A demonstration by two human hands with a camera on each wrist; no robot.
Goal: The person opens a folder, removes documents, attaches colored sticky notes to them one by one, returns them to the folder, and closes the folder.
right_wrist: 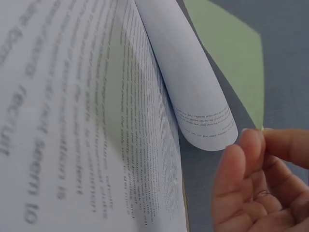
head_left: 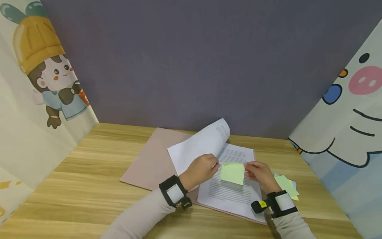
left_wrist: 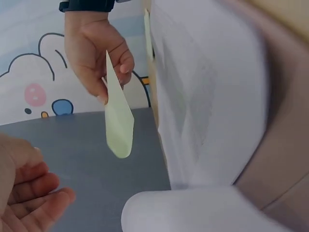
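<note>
My right hand (head_left: pixel 260 174) pinches one corner of a pale green sticky note (head_left: pixel 232 173) between thumb and fingertips. The note hangs above a printed page (head_left: pixel 229 196) of the stapled-looking papers, clear of the page in the left wrist view. My left hand (head_left: pixel 200 169) is just left of the note, its fingers (left_wrist: pixel 38 193) loosely bent with nothing between them. Beside it a turned-back sheet (head_left: pixel 200 142) curls up at its far corner; whether the left hand touches this sheet is hard to tell. Under the papers lies an open pink folder (head_left: pixel 152 156).
On the wooden table (head_left: pixel 89 186), right of the folder, lie several loose sticky notes (head_left: pixel 286 186) in green, blue and yellow, partly behind my right wrist. A dark grey panel (head_left: pixel 185 66) stands behind the table. Cartoon-printed cloths (head_left: pixel 337 132) hang at both sides.
</note>
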